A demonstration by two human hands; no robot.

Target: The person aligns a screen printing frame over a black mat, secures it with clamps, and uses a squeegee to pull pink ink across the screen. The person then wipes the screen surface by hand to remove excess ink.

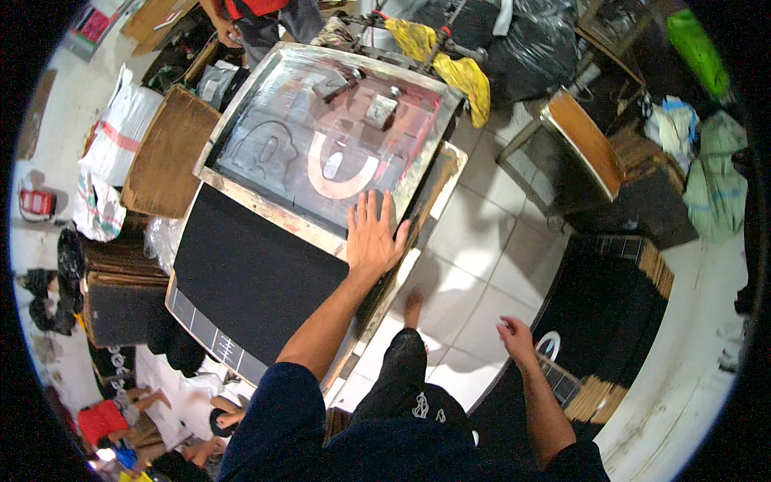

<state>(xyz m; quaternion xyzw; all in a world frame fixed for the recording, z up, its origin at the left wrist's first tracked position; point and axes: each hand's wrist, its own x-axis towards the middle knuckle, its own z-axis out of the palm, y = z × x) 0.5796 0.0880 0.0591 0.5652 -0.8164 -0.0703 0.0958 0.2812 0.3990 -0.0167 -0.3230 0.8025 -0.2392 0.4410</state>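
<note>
My left hand (374, 237) lies flat with fingers spread on the near right corner of a wooden-framed printing screen (265, 197). Through its glossy mesh a pale curved shape and a line drawing show, and two small blocks rest on top. Under the screen's near edge lies black fabric (257, 261) on a board, with a white-lined strip along its lower left end. My right hand (518, 337) hangs in the air to the right, fingers loosely curled and apart, holding nothing visible. Close to it is a stack of black-faced boards (610, 305).
Another person (273, 24) stands beyond the screen. A yellow cloth (466, 80) hangs at its far right corner. A tilted brown panel (586, 140) stands on the right over white floor tiles (466, 225). Brown boards (169, 149) flank the left; people sit lower left.
</note>
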